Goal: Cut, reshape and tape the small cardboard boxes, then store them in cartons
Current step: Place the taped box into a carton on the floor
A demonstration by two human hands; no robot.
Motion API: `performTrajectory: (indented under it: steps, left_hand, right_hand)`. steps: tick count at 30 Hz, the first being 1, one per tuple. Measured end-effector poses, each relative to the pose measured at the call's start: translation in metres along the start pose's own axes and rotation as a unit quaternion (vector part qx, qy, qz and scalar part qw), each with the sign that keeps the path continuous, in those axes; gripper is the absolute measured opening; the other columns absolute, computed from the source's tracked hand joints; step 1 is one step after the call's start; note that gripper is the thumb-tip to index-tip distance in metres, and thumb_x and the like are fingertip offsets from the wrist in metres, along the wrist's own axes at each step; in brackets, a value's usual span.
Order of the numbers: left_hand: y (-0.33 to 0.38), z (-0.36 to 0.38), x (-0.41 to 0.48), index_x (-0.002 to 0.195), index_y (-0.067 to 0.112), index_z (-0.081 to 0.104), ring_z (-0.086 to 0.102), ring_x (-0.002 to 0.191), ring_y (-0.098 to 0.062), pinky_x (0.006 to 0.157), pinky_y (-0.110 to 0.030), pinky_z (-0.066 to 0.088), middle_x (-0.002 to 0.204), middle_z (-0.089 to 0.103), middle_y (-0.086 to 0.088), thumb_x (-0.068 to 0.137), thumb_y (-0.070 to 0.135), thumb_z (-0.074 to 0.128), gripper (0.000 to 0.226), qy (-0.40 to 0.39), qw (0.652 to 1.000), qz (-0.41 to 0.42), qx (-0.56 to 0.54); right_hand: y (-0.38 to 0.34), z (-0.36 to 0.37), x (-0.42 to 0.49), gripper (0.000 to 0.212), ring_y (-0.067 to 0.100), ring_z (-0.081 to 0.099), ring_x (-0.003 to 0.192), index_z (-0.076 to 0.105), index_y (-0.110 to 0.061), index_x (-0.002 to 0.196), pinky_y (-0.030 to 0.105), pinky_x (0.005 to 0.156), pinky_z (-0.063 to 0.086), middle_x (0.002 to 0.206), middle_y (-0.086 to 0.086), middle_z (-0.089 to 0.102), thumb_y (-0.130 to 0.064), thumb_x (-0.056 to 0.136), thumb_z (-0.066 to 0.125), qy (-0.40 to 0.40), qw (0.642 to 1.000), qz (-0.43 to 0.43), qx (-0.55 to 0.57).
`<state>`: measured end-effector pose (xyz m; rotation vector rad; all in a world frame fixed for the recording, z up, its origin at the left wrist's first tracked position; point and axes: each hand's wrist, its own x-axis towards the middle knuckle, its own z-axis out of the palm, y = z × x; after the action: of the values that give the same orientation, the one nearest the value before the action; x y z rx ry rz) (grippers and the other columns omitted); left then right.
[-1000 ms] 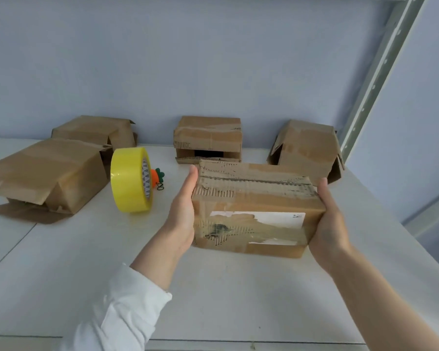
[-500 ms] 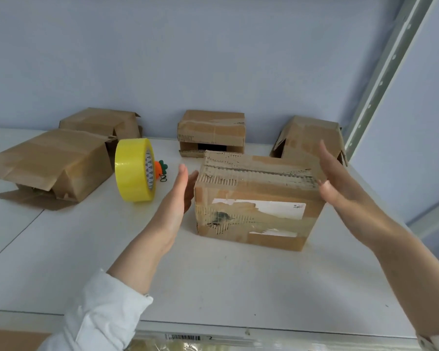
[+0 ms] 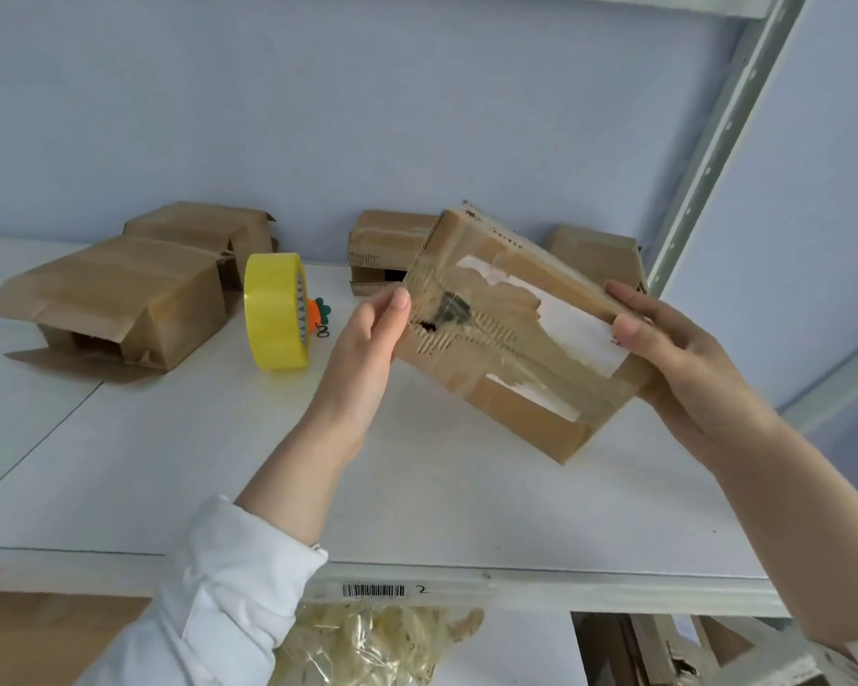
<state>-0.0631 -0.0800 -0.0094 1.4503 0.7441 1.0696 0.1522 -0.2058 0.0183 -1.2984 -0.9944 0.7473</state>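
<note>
Head view: taped cardboard box (image 3: 506,339), held tilted over the white shelf (image 3: 466,507), right of its middle. Left hand (image 3: 367,334) grips the box's left end, thumb on the facing side; right hand (image 3: 684,368) grips its right end, thumb likewise on the face. Yellow tape roll (image 3: 276,311) stands on edge left of the hands. Open box (image 3: 115,299) lies toward the left edge. Back-left box (image 3: 204,230), back-centre box (image 3: 377,245) and back-right box (image 3: 595,255) line the back edge.
</note>
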Motion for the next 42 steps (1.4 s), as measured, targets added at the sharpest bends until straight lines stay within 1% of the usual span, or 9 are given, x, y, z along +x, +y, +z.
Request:
performTrajectory:
  steps: [5, 7, 13, 17, 24, 32, 35, 38, 42]
  left_hand:
    - [0.011, 0.009, -0.024, 0.126, 0.015, 0.046, 0.059, 0.11, -0.009, 0.096, -0.029, 0.046, 0.116, 0.061, 0.006, 0.077, 0.038, 0.065, 0.057, -0.024, 0.995, 0.028, -0.097]
    - [0.013, 0.006, -0.032, 0.127, 0.016, 0.045, 0.061, 0.108, -0.01, 0.095, -0.028, 0.047, 0.115, 0.062, 0.005, 0.074, 0.037, 0.065, 0.06, -0.056, 0.992, 0.027, -0.113]
    - [0.011, -0.003, -0.068, 0.14, 0.025, 0.033, 0.058, 0.113, -0.01, 0.1, -0.033, 0.046, 0.124, 0.06, 0.004, 0.061, 0.05, 0.07, 0.09, -0.137, 0.984, 0.005, -0.118]
    - [0.016, 0.013, -0.097, 0.143, 0.031, 0.028, 0.059, 0.11, -0.005, 0.101, -0.035, 0.045, 0.118, 0.062, 0.009, 0.07, 0.041, 0.069, 0.084, -0.199, 0.973, -0.013, -0.116]
    - [0.021, 0.053, -0.152, 0.145, 0.033, 0.022, 0.062, 0.104, -0.003, 0.089, -0.026, 0.052, 0.124, 0.06, 0.009, 0.066, 0.04, 0.078, 0.096, -0.281, 0.952, -0.035, -0.118]
    - [0.026, 0.122, -0.238, 0.143, 0.035, 0.024, 0.064, 0.097, 0.0, 0.081, -0.021, 0.055, 0.112, 0.065, 0.016, 0.061, 0.042, 0.08, 0.1, -0.373, 0.923, -0.055, -0.081]
    - [0.022, 0.16, -0.284, 0.139, 0.035, 0.031, 0.063, 0.099, -0.001, 0.089, -0.028, 0.052, 0.11, 0.065, 0.016, 0.061, 0.04, 0.076, 0.09, -0.424, 0.902, -0.07, -0.042]
    - [0.009, 0.201, -0.335, 0.133, 0.032, 0.039, 0.064, 0.091, 0.002, 0.086, -0.025, 0.054, 0.103, 0.067, 0.016, 0.072, 0.024, 0.077, 0.073, -0.472, 0.876, -0.095, -0.029]
    - [-0.021, 0.249, -0.389, 0.14, 0.029, 0.032, 0.06, 0.104, -0.006, 0.093, -0.03, 0.049, 0.118, 0.061, 0.009, 0.068, 0.027, 0.081, 0.087, -0.542, 0.829, -0.139, -0.006]
  right_hand:
    - [-0.004, 0.028, -0.037, 0.093, 0.024, 0.059, 0.11, 0.06, -0.025, 0.125, 0.039, 0.091, 0.051, 0.125, 0.008, 0.061, -0.064, 0.043, 0.083, 0.043, 0.996, 0.025, 0.068]
    - [-0.003, 0.043, -0.054, 0.086, 0.029, 0.055, 0.116, 0.064, -0.026, 0.12, 0.046, 0.098, 0.047, 0.122, 0.01, 0.059, -0.063, 0.045, 0.082, 0.055, 0.992, 0.036, 0.105]
    - [-0.001, 0.076, -0.115, 0.076, 0.024, 0.064, 0.104, 0.071, -0.023, 0.1, 0.043, 0.086, 0.053, 0.115, 0.007, 0.064, -0.058, 0.034, 0.088, 0.15, 0.966, 0.082, 0.193]
    - [-0.013, 0.085, -0.16, 0.029, 0.019, 0.07, 0.085, 0.074, -0.024, 0.078, 0.043, 0.085, 0.052, 0.091, 0.001, 0.07, -0.045, 0.058, 0.073, 0.245, 0.937, 0.081, 0.236]
    - [-0.027, 0.076, -0.229, 0.031, 0.02, 0.07, 0.084, 0.067, -0.02, 0.09, 0.043, 0.085, 0.056, 0.08, 0.001, 0.071, -0.04, 0.068, 0.064, 0.33, 0.903, 0.074, 0.266]
    - [-0.02, 0.03, -0.331, 0.062, 0.021, 0.067, 0.1, 0.058, -0.018, 0.118, 0.042, 0.093, 0.049, 0.111, 0.004, 0.068, -0.049, 0.065, 0.064, 0.423, 0.865, 0.063, 0.263]
    - [-0.013, 0.005, -0.385, 0.072, 0.021, 0.067, 0.102, 0.056, -0.019, 0.121, 0.043, 0.096, 0.048, 0.116, 0.004, 0.067, -0.054, 0.059, 0.07, 0.477, 0.833, 0.079, 0.268]
    - [0.003, -0.02, -0.448, 0.061, 0.023, 0.065, 0.104, 0.058, -0.022, 0.117, 0.043, 0.098, 0.046, 0.111, 0.003, 0.07, -0.052, 0.064, 0.066, 0.52, 0.803, 0.104, 0.271]
    - [0.032, -0.048, -0.524, 0.058, 0.023, 0.058, 0.114, 0.055, -0.022, 0.118, 0.044, 0.106, 0.038, 0.118, 0.004, 0.065, -0.047, 0.066, 0.064, 0.564, 0.772, 0.162, 0.244]
